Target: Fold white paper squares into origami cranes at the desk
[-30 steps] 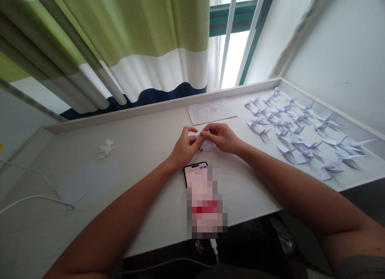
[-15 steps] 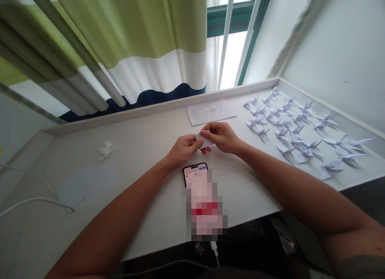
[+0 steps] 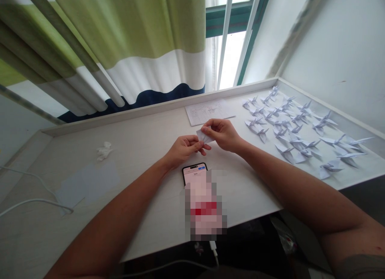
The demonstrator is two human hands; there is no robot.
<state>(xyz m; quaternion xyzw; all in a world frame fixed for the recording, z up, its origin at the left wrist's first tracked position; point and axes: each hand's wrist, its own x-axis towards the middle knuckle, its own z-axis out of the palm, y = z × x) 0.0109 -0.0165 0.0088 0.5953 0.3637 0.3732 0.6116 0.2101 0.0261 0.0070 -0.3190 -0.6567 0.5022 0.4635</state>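
Between my two hands is a small folded piece of white paper (image 3: 205, 137), held above the middle of the white desk. My left hand (image 3: 187, 149) pinches its lower left part between thumb and fingers. My right hand (image 3: 221, 133) grips the upper right part, thumb on top and fingers curled behind. Part of the paper is hidden by my fingers. Just below my hands lies a phone (image 3: 195, 176), its screen lit and mostly blurred out. Several white paper cranes (image 3: 297, 118) stand on the desk to the right of my right hand.
Printed sheets (image 3: 207, 111) lie behind my hands near the desk's raised back rim (image 3: 135, 112). To the left are a crumpled tissue (image 3: 104, 150), loose white paper sheets (image 3: 90, 180) and a white cable (image 3: 36, 200). A charging cable (image 3: 213, 247) hangs at the desk's front edge.
My right hand has risen slightly, and more of the folded paper shows between my hands. The fingers of my left hand have shifted a little beneath it.
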